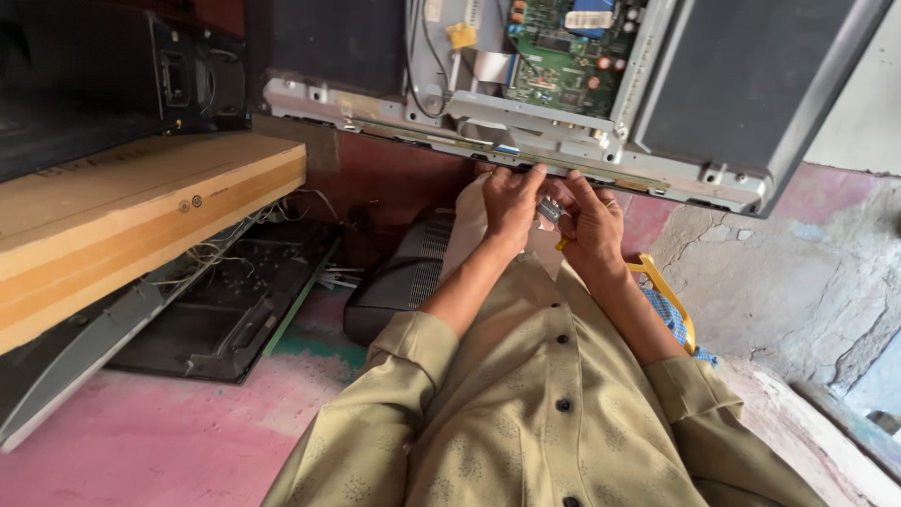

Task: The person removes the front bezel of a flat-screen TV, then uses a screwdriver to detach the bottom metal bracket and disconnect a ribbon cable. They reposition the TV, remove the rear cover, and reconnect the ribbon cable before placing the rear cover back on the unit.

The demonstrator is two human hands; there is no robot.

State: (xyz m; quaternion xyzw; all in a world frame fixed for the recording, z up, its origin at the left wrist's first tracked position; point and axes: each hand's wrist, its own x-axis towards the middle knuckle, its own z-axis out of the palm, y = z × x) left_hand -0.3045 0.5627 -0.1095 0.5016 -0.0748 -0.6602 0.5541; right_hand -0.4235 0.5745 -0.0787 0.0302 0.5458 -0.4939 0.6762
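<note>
An opened flat television chassis (526, 141) leans in front of me, its grey metal frame and a green circuit board (563, 56) exposed. Both hands are at its lower metal edge. My left hand (511, 205) presses fingers against the frame's lower strip. My right hand (589, 221) is beside it, fingers curled around a small silvery metal part (549, 209), with a yellow-handled tool (563, 243) poking out below the palm. The hands touch each other. What lies under the palms is hidden.
A long wooden-coloured box (141, 216) lies at the left with a black device (113, 84) on it. Black plastic television covers (235, 300) and loose wires (282, 211) lie on the pink floor (141, 441). A yellow frame (671, 291) stands at my right side. A cracked cement wall (798, 272) is further right.
</note>
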